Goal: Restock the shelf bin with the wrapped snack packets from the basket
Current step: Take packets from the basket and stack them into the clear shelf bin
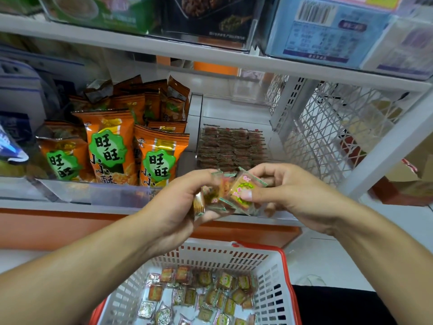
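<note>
- Basket (276,277): white slotted walls, red rim, nearest the camera, low in view. Loose wrapped packets (206,292) lie scattered over its floor, some green-and-yellow faced, some silvery.
- Left hand (178,207): above the basket's far rim, fingers curled round a small stack of packets (206,198), thumb over the top; the grip is closed on them.
- Right hand (290,191): just beside the left, thumb (247,194) pressed on the face of one packet (243,188) with a green-ringed yellow label, fingers curled behind it; a pinching grip. This packet touches the left hand's stack.
- Both hands sit in front of the shelf edge (70,202), which is white above an orange panel.
- Bin (234,109): clear-walled, on the shelf straight beyond the hands. Rows of packets (232,146) stand on edge in its near part; its far part shows bare floor.
- Orange bags (110,146): left of the bin, upright in a clear tray, green labels with Chinese characters, more rows behind.
- White lattice panel (328,127): right of the bin, closing the shelf end.
- Upper shelf (164,48): above, carrying clear bins of boxed goods, one blue box with a barcode (328,31) at right.
</note>
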Demonstrator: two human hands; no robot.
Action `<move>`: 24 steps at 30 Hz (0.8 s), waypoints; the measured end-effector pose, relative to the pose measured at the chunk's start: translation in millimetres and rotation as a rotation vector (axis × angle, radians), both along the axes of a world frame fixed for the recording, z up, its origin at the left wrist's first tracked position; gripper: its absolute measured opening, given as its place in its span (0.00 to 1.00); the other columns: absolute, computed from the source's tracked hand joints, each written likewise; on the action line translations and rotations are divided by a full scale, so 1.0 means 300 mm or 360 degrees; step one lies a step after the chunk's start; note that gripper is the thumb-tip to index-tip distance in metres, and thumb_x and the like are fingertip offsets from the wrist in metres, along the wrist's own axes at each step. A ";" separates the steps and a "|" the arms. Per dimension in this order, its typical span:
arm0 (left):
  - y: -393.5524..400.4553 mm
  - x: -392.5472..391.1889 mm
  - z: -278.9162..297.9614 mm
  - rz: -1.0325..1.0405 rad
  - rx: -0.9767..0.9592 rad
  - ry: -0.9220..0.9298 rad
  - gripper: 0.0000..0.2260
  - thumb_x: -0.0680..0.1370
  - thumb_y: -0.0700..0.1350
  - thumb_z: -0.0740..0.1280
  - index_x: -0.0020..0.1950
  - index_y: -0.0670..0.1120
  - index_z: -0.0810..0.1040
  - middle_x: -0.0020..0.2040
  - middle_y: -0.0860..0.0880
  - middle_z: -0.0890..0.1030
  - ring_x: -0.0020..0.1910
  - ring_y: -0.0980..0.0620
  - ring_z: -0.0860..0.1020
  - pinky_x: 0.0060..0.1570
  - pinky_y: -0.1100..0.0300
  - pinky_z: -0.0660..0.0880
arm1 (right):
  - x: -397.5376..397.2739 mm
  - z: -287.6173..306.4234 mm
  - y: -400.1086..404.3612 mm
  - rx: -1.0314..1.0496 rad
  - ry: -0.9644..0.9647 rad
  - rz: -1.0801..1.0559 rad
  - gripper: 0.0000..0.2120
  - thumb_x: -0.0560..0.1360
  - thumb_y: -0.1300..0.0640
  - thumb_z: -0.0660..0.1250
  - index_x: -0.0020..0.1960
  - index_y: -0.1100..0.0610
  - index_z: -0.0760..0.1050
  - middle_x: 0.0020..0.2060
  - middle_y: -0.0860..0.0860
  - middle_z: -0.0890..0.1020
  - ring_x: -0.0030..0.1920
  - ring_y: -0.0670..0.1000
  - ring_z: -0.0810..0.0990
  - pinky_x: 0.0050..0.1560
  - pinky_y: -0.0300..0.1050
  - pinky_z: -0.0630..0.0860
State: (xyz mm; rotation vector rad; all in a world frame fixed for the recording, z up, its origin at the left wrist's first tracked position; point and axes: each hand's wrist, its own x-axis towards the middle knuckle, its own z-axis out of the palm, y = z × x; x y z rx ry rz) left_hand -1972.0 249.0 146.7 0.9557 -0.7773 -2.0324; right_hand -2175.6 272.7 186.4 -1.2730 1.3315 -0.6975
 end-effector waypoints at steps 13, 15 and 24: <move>0.002 0.006 -0.003 -0.0007 -0.0243 -0.0185 0.05 0.75 0.35 0.70 0.50 0.39 0.80 0.45 0.39 0.86 0.41 0.46 0.86 0.46 0.45 0.84 | -0.007 -0.014 0.009 0.0219 -0.0293 0.0053 0.20 0.71 0.68 0.72 0.63 0.60 0.80 0.57 0.62 0.84 0.49 0.53 0.83 0.45 0.42 0.82; 0.005 0.006 0.003 0.0045 -0.0245 -0.0192 0.03 0.75 0.35 0.70 0.47 0.40 0.78 0.41 0.40 0.84 0.38 0.47 0.85 0.43 0.46 0.84 | -0.010 -0.020 0.006 0.0181 -0.0275 0.0022 0.20 0.70 0.67 0.74 0.61 0.60 0.80 0.56 0.62 0.84 0.48 0.53 0.84 0.43 0.42 0.83; -0.019 0.035 0.016 0.0270 0.0040 -0.0106 0.09 0.79 0.41 0.68 0.57 0.39 0.80 0.50 0.43 0.88 0.48 0.47 0.87 0.35 0.55 0.83 | -0.007 -0.026 0.006 -0.1360 0.0615 -0.0109 0.16 0.71 0.64 0.77 0.54 0.49 0.81 0.50 0.44 0.83 0.53 0.46 0.83 0.55 0.44 0.79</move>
